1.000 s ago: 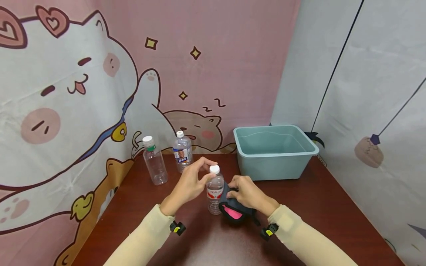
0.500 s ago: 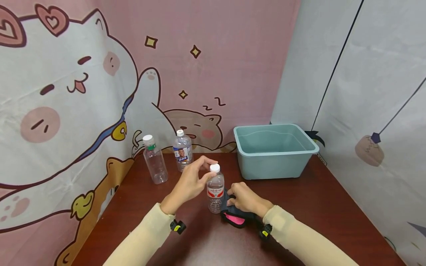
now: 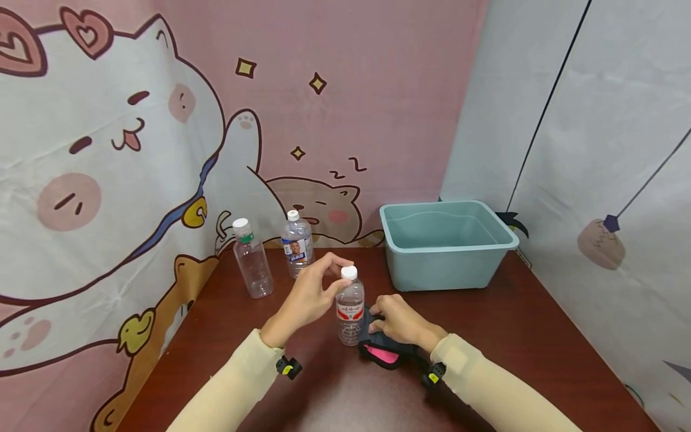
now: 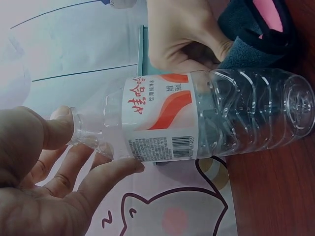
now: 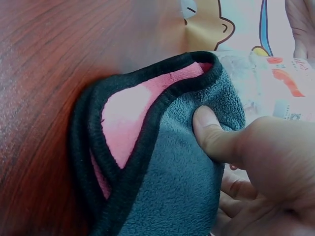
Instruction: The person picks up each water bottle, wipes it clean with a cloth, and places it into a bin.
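A clear plastic bottle [image 3: 350, 330] with a red and white label stands upright at the middle of the table. My left hand [image 3: 310, 291] pinches it at the top, thumb and fingers around the white cap [image 3: 349, 273] and neck. Against the bottle's right side, my right hand [image 3: 402, 324] grips a folded fleece cloth [image 5: 172, 172], dark blue-grey with black edging and a pink inner face. In the right wrist view the thumb presses into the fleece, and the other fingers are partly hidden behind it. The left wrist view shows the label [image 4: 160, 118] and the ridged lower half plainly.
Two more clear bottles stand at the back left: one with a green neck band [image 3: 254, 270], one with a blue label [image 3: 297, 249]. A light teal plastic bin [image 3: 442, 267] stands at the back right. Printed cloth hangs behind the table [image 3: 513, 348].
The right hand has moved slightly down along the bottle's side with the cloth, then stayed nearly still. The left hand and the bottle have hardly moved.
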`<move>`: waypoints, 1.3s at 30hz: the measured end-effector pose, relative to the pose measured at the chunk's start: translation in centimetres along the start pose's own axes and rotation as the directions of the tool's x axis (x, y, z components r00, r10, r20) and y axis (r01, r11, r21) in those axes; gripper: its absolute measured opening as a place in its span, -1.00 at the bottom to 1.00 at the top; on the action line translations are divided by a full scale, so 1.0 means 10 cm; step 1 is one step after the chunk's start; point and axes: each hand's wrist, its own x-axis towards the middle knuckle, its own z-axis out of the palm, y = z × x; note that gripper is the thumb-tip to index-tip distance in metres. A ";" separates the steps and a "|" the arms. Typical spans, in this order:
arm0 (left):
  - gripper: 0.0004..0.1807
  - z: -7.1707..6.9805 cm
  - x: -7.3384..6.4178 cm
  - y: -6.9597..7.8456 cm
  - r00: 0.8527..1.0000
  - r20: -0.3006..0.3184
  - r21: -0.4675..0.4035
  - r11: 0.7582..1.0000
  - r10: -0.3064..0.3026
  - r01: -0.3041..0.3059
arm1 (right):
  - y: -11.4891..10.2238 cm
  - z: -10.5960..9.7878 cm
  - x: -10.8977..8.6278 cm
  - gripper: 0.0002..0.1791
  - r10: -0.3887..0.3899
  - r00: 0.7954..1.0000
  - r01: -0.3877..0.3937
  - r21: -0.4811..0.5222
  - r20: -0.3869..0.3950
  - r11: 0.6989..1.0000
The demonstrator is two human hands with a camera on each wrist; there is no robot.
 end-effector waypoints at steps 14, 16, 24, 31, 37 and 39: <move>-0.58 -0.01 0.00 0.01 1.000 -0.015 0.000 1.000 0.019 -0.019 | -0.20 -0.29 0.02 -0.78 0.005 0.996 -0.005 -0.004 -0.086 1.000; -0.58 -0.01 0.00 0.01 1.000 -0.013 -0.001 1.000 0.019 -0.019 | -0.24 -0.34 0.03 -0.77 0.006 0.995 -0.005 0.006 -0.099 1.000; -0.59 0.00 0.01 -0.02 0.999 -0.014 0.003 1.000 0.031 -0.031 | -0.36 -0.51 0.06 -0.76 0.003 0.989 0.002 0.030 -0.150 1.000; -0.56 -0.01 0.00 -0.01 1.000 -0.005 -0.007 1.000 0.017 -0.018 | -0.46 -0.64 0.07 -0.72 -0.005 0.980 0.015 0.051 -0.197 0.999; -0.63 0.00 0.01 0.00 0.999 0.003 0.005 0.999 0.038 -0.038 | -0.56 -0.70 0.10 -0.65 -0.010 0.968 0.027 0.066 -0.252 0.997; -0.63 0.00 0.01 0.00 0.999 0.006 0.011 0.999 0.035 -0.036 | -0.59 -0.71 0.11 -0.66 -0.012 0.965 0.033 0.073 -0.260 0.997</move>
